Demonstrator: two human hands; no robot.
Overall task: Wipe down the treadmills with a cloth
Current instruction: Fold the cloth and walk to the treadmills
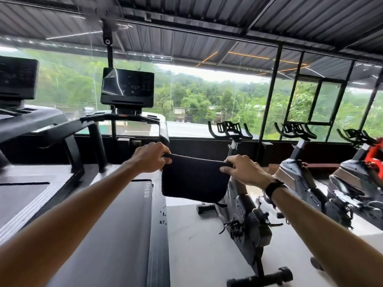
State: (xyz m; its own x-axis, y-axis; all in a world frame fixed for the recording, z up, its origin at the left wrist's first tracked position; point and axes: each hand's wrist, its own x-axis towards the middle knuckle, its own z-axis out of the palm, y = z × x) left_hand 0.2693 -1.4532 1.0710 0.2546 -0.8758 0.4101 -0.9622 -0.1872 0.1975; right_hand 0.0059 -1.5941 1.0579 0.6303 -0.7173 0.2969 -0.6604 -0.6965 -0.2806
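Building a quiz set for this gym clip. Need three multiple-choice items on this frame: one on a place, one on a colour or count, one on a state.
1. Where is the cloth?
A. Lying on the treadmill belt
B. Held up in the air between both hands
C. Draped over a bike's handlebars

2. What colour is the cloth?
A. White
B. Yellow
C. Black

3. How is the left hand acting on the cloth?
A. Pinching its top corner
B. Pressing it flat on the console
C. Not touching it

Answers:
1 B: the left hand and right hand each hold a top corner, and it hangs free beside the treadmill.
2 C: the fabric is uniformly black.
3 A: the fingers curl round the top left corner.
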